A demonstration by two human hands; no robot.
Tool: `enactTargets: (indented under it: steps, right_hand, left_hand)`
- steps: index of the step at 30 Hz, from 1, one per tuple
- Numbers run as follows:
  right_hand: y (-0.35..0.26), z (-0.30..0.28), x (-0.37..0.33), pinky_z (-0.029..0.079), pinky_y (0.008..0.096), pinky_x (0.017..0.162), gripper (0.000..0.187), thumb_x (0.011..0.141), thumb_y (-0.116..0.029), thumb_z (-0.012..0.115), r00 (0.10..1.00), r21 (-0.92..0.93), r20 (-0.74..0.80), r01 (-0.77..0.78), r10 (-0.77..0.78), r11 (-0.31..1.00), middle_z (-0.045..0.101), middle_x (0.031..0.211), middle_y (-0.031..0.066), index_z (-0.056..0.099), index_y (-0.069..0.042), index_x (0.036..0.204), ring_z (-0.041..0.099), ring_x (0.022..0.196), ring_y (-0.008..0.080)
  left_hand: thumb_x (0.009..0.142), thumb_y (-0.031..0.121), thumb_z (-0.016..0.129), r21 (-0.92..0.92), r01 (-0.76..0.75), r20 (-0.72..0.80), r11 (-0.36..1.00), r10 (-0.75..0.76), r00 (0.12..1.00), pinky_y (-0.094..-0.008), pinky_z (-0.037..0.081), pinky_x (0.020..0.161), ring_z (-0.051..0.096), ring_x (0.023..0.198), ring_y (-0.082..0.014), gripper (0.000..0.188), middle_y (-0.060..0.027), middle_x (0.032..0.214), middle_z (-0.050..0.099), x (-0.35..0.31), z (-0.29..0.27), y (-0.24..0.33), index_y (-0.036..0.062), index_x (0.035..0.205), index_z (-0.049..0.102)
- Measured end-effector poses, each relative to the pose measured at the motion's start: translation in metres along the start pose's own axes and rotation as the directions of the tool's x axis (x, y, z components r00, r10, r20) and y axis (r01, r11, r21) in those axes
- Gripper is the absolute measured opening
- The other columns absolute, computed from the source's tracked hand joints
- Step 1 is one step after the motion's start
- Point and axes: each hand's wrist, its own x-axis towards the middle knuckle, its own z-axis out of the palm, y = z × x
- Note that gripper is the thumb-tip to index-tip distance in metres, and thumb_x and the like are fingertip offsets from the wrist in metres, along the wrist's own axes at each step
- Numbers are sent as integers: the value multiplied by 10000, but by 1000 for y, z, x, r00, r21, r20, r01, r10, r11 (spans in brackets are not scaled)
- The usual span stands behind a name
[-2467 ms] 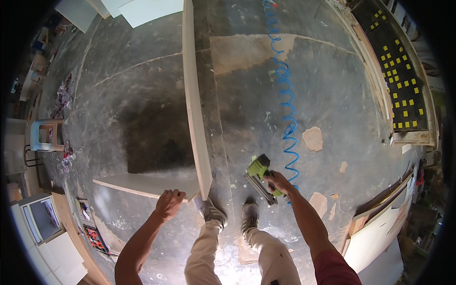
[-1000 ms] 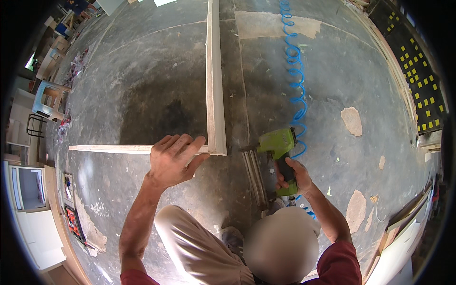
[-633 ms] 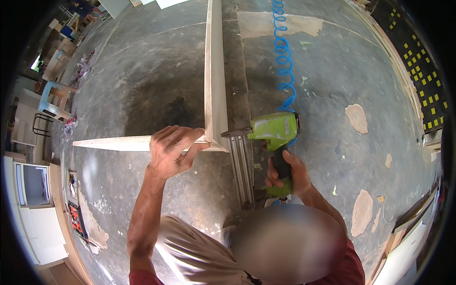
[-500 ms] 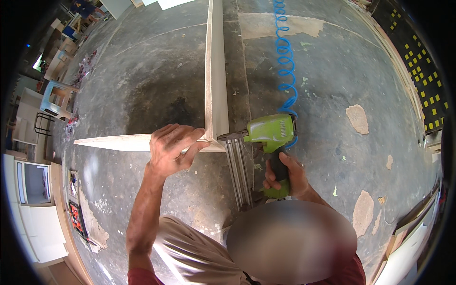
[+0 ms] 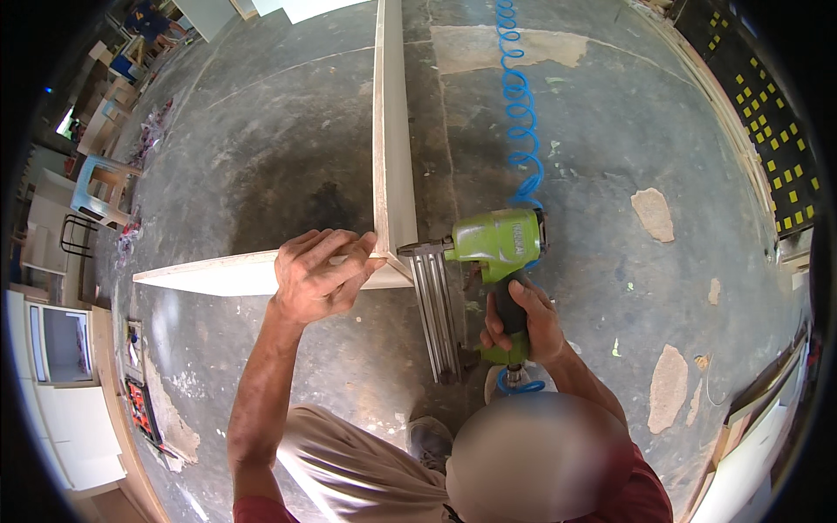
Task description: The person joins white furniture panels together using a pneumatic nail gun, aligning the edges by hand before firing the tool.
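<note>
Two white boards stand on edge and meet at a corner: a long board [image 5: 394, 131] runs away from me, and a second board [image 5: 209, 272] reaches left. My left hand [image 5: 324, 272] is closed over the top edges at that corner, thumb and fingers pinching the boards together. In my right hand [image 5: 528, 321] is a green pneumatic nail gun [image 5: 495, 240], its dark handle wrapped by my fingers. The gun's nose points left, at the outer face of the long board by the corner. Its silver magazine slants down toward me.
A coiled blue air hose [image 5: 520, 113] trails across the concrete floor from the gun. On the left lie a tool tray [image 5: 142, 410], white cabinet pieces and a blue-topped stool [image 5: 98, 187]. Another person [image 5: 150, 22] works at the far left. Boards line the right side.
My head has shifted a little, so a shoe and the hose fitting under the gun now show. My left fingers have curled in more at the corner; the gun stays at the board.
</note>
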Motion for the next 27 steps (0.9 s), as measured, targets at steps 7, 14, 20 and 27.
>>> enactTargets:
  steps: [7, 14, 20, 27]
  right_hand:
    - [-12, 2, 3, 531, 402, 650, 519, 1052, -452, 475, 999, -152, -16, 26, -28, 988, 567, 748, 98, 468, -32, 1358, 517, 496, 167]
    - [-1, 10, 19, 524, 398, 643, 466, 1042, -475, 483, 986, 7, -37, 163, -162, 987, 558, 741, 87, 504, -33, 1187, 514, 500, 162]
    - [-2, -6, 1, 513, 401, 681, 487, 1044, -483, 460, 997, -8, -32, 73, -73, 997, 558, 729, 80, 515, -18, 1179, 529, 512, 166]
    - [-8, 1, -4, 533, 370, 717, 590, 1028, -461, 487, 985, 178, 161, -90, 61, 980, 566, 716, 70, 480, 44, 1333, 545, 518, 168]
  left_hand:
    - [732, 149, 883, 58, -39, -32, 998, 41, 999, -304, 492, 493, 674, 609, -195, 268, -76, 803, 698, -2, 3, 0, 39, 899, 704]
    - [718, 166, 898, -24, -38, -108, 999, 35, 994, -291, 473, 489, 668, 607, -189, 310, -74, 819, 704, -4, 12, -3, 51, 941, 715]
    - [709, 160, 904, -8, -64, -99, 998, 63, 993, -289, 463, 484, 635, 574, -175, 302, -86, 827, 709, -2, 8, -3, 53, 928, 726]
    - [692, 139, 902, -6, -46, -88, 999, 45, 995, -292, 489, 499, 651, 586, -179, 277, -80, 820, 712, 0, 7, -1, 51, 899, 740]
